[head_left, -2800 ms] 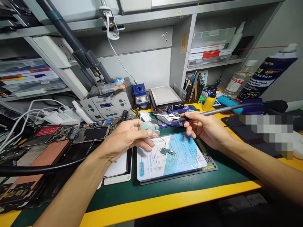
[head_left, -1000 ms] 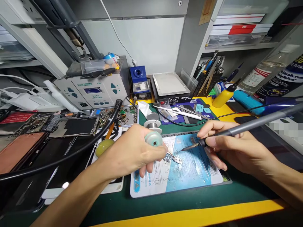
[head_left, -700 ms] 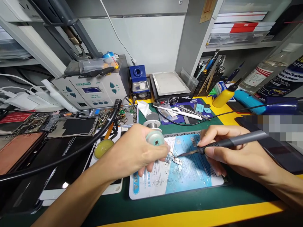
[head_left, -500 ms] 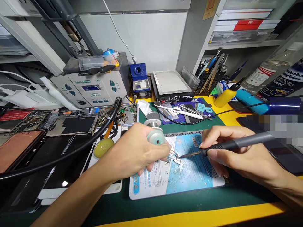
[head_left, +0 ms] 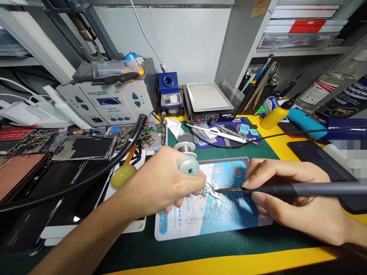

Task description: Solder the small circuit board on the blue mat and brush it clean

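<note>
In my left hand (head_left: 169, 179) is a small pale-green spool of desoldering braid (head_left: 188, 165), gripped by closed fingers. A thin coppery strand (head_left: 210, 185) runs from beneath these fingers to a small silvery circuit board (head_left: 214, 194). My right hand (head_left: 301, 198) pinches the black ribbed grip of a soldering iron (head_left: 275, 189), held nearly level. Its dark tip points left and meets the strand's end at the board; exact contact is too small to tell. Under the board lies a blue and white printed mat (head_left: 218, 221). My left hand hides part of the board and mat.
Behind my left hand stands a solder wire spool (head_left: 185, 148). A thick black hose (head_left: 114, 168) crosses phones and screens at left. Farther back are a hot-air station (head_left: 106, 101), an iron station (head_left: 169, 93) and a heating plate (head_left: 209, 99). A yellow bottle (head_left: 275, 116) stands right.
The iron's handle has swung down to nearly level, my right hand turning with it. My left hand and the spool stay almost in place. The whole view shifts slightly.
</note>
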Demonstrator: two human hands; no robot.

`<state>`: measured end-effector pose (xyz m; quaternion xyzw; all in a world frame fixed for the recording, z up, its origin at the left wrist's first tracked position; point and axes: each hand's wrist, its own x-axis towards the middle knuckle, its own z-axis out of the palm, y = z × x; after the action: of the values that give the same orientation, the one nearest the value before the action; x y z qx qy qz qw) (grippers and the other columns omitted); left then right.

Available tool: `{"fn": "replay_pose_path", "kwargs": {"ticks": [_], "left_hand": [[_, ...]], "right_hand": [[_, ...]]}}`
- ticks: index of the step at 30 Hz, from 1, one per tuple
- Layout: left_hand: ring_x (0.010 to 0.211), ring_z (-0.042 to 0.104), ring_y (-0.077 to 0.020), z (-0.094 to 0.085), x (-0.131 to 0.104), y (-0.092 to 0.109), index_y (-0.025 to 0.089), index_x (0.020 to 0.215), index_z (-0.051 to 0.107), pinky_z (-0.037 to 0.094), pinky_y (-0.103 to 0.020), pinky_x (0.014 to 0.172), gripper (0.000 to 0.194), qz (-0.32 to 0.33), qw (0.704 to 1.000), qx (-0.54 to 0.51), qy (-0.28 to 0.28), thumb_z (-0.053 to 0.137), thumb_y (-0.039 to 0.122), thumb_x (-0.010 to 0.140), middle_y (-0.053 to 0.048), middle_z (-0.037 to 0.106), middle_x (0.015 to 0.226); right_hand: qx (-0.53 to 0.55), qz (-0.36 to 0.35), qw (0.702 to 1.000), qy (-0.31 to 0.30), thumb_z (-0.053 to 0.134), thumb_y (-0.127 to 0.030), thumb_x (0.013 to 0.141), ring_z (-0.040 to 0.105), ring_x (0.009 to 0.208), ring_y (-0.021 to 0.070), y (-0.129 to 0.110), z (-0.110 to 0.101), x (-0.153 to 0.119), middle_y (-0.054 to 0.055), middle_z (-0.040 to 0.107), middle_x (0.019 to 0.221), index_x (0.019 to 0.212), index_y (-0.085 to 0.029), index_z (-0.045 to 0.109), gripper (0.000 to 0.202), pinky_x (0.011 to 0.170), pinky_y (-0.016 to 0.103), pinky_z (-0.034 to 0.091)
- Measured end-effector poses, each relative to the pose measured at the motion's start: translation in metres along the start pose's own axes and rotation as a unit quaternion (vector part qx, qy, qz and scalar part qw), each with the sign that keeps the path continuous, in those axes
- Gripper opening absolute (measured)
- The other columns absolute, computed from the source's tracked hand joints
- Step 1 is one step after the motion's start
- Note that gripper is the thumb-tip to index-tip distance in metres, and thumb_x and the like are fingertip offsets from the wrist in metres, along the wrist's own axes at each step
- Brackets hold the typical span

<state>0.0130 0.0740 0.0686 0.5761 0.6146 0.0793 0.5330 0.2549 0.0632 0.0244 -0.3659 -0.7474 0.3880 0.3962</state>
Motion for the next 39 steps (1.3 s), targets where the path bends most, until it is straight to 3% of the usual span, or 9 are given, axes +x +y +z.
{"fn": "replay_pose_path", "kwargs": {"ticks": [6,14,17,22,26,33,36,39], "left_hand": [[0.039,0.047,-0.0097,0.002,-0.002,0.001,0.018,0.061,0.061,0.037,-0.019,0.038,0.019,-0.02,1.0,-0.004,0.003,0.063,0.032,0.074,0.003,0.053,0.044],[0.04,0.048,-0.0106,0.002,-0.006,0.008,0.019,0.064,0.062,0.034,-0.021,0.039,0.017,-0.035,0.999,0.021,0.007,0.061,0.032,0.074,0.004,0.052,0.046],[0.043,0.044,-0.0099,0.006,-0.006,0.001,0.02,0.07,0.062,0.028,-0.021,0.038,0.011,-0.01,0.999,0.037,0.01,0.06,0.03,0.075,0.005,0.05,0.051],[0.051,0.038,-0.0101,0.011,-0.003,-0.021,0.022,0.067,0.051,0.026,-0.022,0.041,0.018,0.097,0.981,0.148,0.082,0.056,0.032,0.081,0.004,0.047,0.061],[0.053,0.042,-0.011,0.007,-0.005,-0.022,0.022,0.067,0.05,0.024,-0.023,0.043,0.016,0.154,0.96,0.226,0.063,0.056,0.028,0.08,0.003,0.051,0.064],[0.052,0.041,-0.0124,0.006,-0.01,-0.008,0.022,0.065,0.044,0.026,-0.025,0.046,0.024,0.091,0.97,0.217,0.054,0.054,0.035,0.082,0.004,0.047,0.057],[0.051,0.04,-0.0121,0.007,-0.009,-0.01,0.022,0.065,0.044,0.027,-0.025,0.047,0.025,0.098,0.968,0.227,0.031,0.053,0.036,0.084,0.004,0.048,0.057],[0.052,0.041,-0.012,0.009,-0.007,-0.017,0.023,0.067,0.046,0.028,-0.026,0.049,0.024,0.132,0.961,0.24,0.049,0.053,0.036,0.086,0.005,0.051,0.059]], "right_hand": [[-0.025,-0.012,1.0,-0.006,0.063,-0.001,0.075,0.056,0.055,0.0093,0.0,0.0,0.0,-0.004,0.062,0.068,0.081,-0.024,0.067,0.024,0.055,0.021,0.048],[-0.046,-0.007,0.999,-0.012,0.067,-0.004,0.074,0.058,0.057,0.012,-0.004,0.0,0.001,-0.001,0.064,0.068,0.08,-0.023,0.068,0.02,0.051,0.022,0.048],[-0.046,-0.006,0.999,-0.011,0.067,-0.004,0.073,0.058,0.057,0.0124,-0.004,0.0,0.0,-0.001,0.063,0.068,0.08,-0.024,0.067,0.02,0.05,0.023,0.048],[-0.059,-0.015,0.998,-0.022,0.067,-0.003,0.073,0.056,0.056,0.0106,-0.004,-0.001,-0.001,-0.003,0.063,0.067,0.08,-0.025,0.066,0.023,0.051,0.021,0.046],[-0.075,-0.017,0.997,-0.027,0.068,-0.004,0.072,0.058,0.057,0.0102,-0.005,-0.001,0.0,-0.003,0.064,0.068,0.081,-0.025,0.065,0.024,0.052,0.021,0.046],[-0.09,-0.028,0.995,-0.014,0.067,-0.002,0.069,0.056,0.053,0.0099,-0.009,0.001,0.0,-0.003,0.064,0.066,0.077,-0.025,0.065,0.025,0.049,0.02,0.046],[-0.09,-0.029,0.996,-0.009,0.068,-0.002,0.069,0.057,0.052,0.01,-0.009,0.001,0.0,-0.002,0.064,0.066,0.077,-0.025,0.066,0.025,0.048,0.02,0.045],[-0.084,-0.029,0.996,-0.002,0.068,-0.003,0.069,0.057,0.051,0.0093,-0.008,0.001,0.001,-0.002,0.064,0.065,0.076,-0.025,0.066,0.023,0.046,0.019,0.044]]}}
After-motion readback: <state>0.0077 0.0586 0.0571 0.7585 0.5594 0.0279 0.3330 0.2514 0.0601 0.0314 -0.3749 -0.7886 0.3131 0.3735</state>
